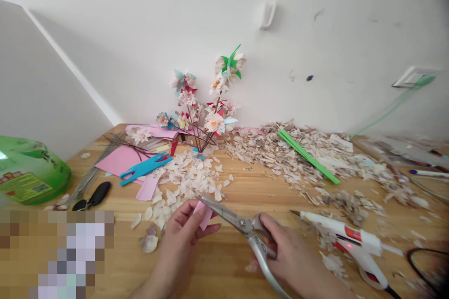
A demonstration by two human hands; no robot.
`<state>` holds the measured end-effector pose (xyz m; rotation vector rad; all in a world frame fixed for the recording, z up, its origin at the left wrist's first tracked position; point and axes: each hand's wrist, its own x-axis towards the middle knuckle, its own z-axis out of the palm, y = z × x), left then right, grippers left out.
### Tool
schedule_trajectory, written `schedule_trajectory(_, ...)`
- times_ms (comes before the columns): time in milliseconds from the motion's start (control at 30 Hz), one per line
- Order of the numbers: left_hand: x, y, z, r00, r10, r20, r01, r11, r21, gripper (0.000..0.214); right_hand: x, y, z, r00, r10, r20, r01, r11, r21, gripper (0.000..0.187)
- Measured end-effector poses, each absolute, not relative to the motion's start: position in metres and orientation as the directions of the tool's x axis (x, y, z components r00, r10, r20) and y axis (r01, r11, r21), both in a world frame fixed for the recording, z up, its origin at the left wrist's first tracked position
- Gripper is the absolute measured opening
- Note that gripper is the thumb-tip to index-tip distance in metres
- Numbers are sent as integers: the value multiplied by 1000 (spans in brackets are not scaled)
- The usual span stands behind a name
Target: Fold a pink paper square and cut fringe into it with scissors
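Fingers of the left hand [178, 229] pinch one small pink paper piece [206, 217] between thumb and forefinger, above the near middle of the table [224, 273]; the remaining fingers spread loosely beneath it. One pair of scissors [242, 224] is gripped by the right hand [291, 250], whose fingers are wrapped around the handles. Its blades reach the paper's upper edge, though I cannot tell whether they touch it.

Just beyond the hands lies one heap of pale petals [196, 175], too many to count. Left of that heap are one loose pink scrap [147, 188], one blue paper cutout [145, 169] with forked ends, and one larger pink sheet [115, 161] partly under the cutout. One white flower [139, 135] lies on a dark twig behind them. Behind the petals, upright branches [189, 114] bear at least seven flowers, overlapping too much for an exact count.

To the right is one glue gun [365, 240] with one red light showing. Farther back, one green strip, possibly doubled [308, 156], rests on a broad spread of dried petals [280, 159]. At the left edge are one green bottle [30, 173] and, near it, one black fob [100, 193]. One white hook [268, 15] is fixed to the wall [140, 23].
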<state>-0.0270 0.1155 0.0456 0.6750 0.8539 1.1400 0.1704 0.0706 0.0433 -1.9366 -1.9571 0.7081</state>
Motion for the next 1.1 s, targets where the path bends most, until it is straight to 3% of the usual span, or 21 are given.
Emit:
schedule_trajectory(333, -28, 115, 45, 145, 965, -220, -487, 263, 833, 12, 172, 67, 46, -117, 989, -86, 839, 52, -541, 39)
schedule_trajectory(700, -27, 114, 45, 146, 962, -231, -443, 272, 854, 14, 172, 67, 43, -84, 989, -123, 856, 9, -517, 44)
schedule_trajectory(1100, -27, 114, 45, 141, 963, -228, -437, 267, 859, 15, 172, 69, 42, -77, 987, -141, 859, -6, -513, 36)
